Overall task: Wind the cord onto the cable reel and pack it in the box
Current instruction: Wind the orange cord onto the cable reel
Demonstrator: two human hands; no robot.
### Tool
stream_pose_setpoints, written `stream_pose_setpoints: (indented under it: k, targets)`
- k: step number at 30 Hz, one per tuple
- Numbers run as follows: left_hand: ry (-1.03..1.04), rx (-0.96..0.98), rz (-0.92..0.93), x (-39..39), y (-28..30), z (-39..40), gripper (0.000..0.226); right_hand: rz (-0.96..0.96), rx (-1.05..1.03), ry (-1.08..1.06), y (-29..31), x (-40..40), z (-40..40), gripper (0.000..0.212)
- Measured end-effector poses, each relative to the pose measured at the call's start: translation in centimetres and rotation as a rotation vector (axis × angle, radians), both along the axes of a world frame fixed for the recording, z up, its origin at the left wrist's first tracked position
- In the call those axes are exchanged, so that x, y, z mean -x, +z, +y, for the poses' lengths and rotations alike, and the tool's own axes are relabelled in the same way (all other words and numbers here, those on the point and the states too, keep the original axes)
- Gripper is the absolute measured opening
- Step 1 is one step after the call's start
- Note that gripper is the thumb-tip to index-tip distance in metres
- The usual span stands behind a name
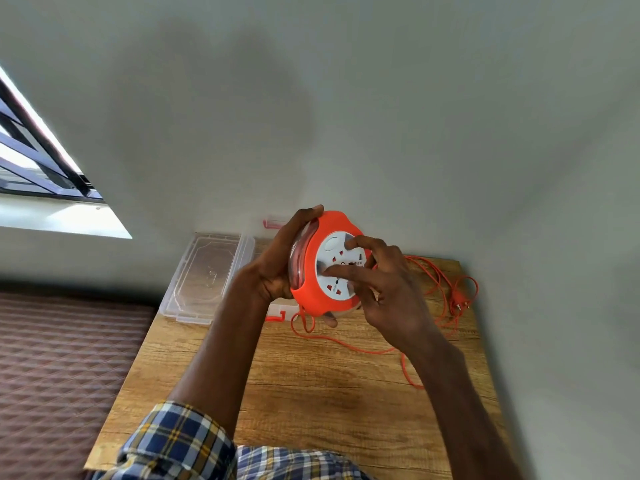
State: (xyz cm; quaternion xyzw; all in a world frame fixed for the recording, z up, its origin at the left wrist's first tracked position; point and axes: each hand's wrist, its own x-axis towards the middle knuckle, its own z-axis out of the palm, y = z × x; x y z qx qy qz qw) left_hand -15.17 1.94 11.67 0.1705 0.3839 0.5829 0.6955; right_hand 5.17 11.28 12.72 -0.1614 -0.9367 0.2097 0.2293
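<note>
Head view: at nine o'clock lies a brown quilted bed [59, 368], beside the wooden desk [311, 393]. A clear plastic lid [204, 275] rests on the desk at ten o'clock, touching the clear plastic box with red latches [277, 311], mostly hidden behind the hands. The left hand [277, 261] grips the round orange-and-white cable reel [329, 268] by its rim, held above the desk at centre. The right hand [384, 289] presses spread fingers on the white socket face. The thin orange cord [436, 292] trails loose at three o'clock, plug [459, 301] at its end.
</note>
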Motion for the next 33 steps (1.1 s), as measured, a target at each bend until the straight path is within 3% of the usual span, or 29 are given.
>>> stream_pose_setpoints:
  k: [8,13,15,20,24,33]
  targets:
    - [-0.051,-0.027,0.007,-0.5,0.7,0.5,0.068,0.036,-0.097,-0.156,-0.3,0.1,-0.6,0.059]
    - [-0.033,-0.013,0.027,-0.9,1.1,0.6,0.069,0.134,0.238,-0.407,0.1,1.3,-2.0,0.052]
    - [-0.014,-0.011,0.048,-1.1,1.1,0.4,0.067,0.119,0.223,-0.429,0.4,1.4,-2.1,0.056]
    - [0.042,-0.013,0.050,-0.8,1.4,-0.2,0.063,0.120,0.028,-0.231,0.3,0.8,-1.3,0.044]
    - [0.037,-0.046,0.013,-0.5,1.3,-0.3,0.062,0.138,0.001,0.012,-0.5,-0.5,0.2,0.061]
    - [-0.009,-0.014,0.045,-0.6,0.9,-0.5,0.065,0.180,-0.033,0.095,-0.9,-0.9,0.6,0.040]
